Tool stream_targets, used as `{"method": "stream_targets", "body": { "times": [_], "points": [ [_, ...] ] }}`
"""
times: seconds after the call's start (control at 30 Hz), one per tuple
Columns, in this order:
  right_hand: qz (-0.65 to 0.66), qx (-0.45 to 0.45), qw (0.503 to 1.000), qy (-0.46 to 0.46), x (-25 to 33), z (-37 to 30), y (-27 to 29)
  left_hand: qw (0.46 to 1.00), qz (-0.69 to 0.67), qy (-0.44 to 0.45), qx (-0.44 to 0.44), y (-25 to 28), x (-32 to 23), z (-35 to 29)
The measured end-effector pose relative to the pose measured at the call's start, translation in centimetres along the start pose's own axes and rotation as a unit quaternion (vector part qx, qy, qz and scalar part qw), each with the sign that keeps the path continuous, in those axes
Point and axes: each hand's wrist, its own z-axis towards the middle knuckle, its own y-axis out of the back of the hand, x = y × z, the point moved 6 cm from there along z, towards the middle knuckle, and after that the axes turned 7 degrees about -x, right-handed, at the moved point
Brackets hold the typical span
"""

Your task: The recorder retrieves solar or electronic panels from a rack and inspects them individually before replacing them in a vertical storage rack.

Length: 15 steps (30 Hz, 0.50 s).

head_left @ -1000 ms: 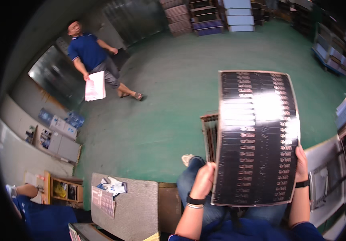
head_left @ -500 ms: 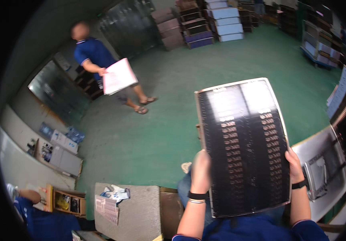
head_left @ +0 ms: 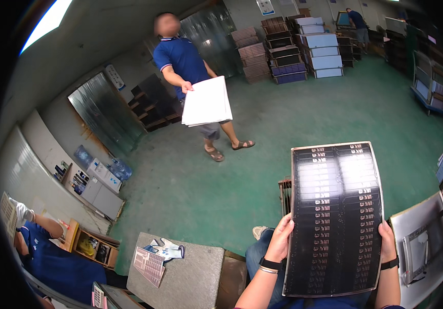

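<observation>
A black glossy printed sheet (head_left: 334, 232) with two columns of small pale marks is held upright before me, bright light glaring off its upper part. My left hand (head_left: 281, 234) grips its left edge, and my right hand (head_left: 386, 240) grips the right edge. Fingers of both hands partly go out of sight behind the sheet. To the right of it stands a pale slanted work surface (head_left: 417, 226) with a grey frame-like fixture (head_left: 418, 252) on it. My knee in jeans shows left of the sheet.
A grey-topped table (head_left: 190, 273) at lower left bears gloves (head_left: 169, 250) and a printed sheet (head_left: 150, 266). A person (head_left: 183, 62) stands ahead holding white sheets (head_left: 208, 103). Another person (head_left: 62, 262) sits at left. Stacked crates (head_left: 324, 54) line the back.
My view has shifted, so the sheet and my hands appear lower and further right. The standing person has moved a little, with the white sheets still in hand. My grip is unchanged.
</observation>
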Motion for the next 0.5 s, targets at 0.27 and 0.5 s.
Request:
{"method": "stream_targets", "body": {
  "times": [0.27, 0.5],
  "points": [
    [0.003, -0.031, 0.999, 0.023, 0.2, 0.4, 1.5, 0.996, 0.019, -0.081, -0.030, 3.2, -4.5, 2.2],
    [0.017, -0.061, 0.997, 0.036, 0.0, 0.8, 3.0, 0.977, -0.010, -0.173, -0.121, 5.4, -9.4, 7.1]
  ]
}}
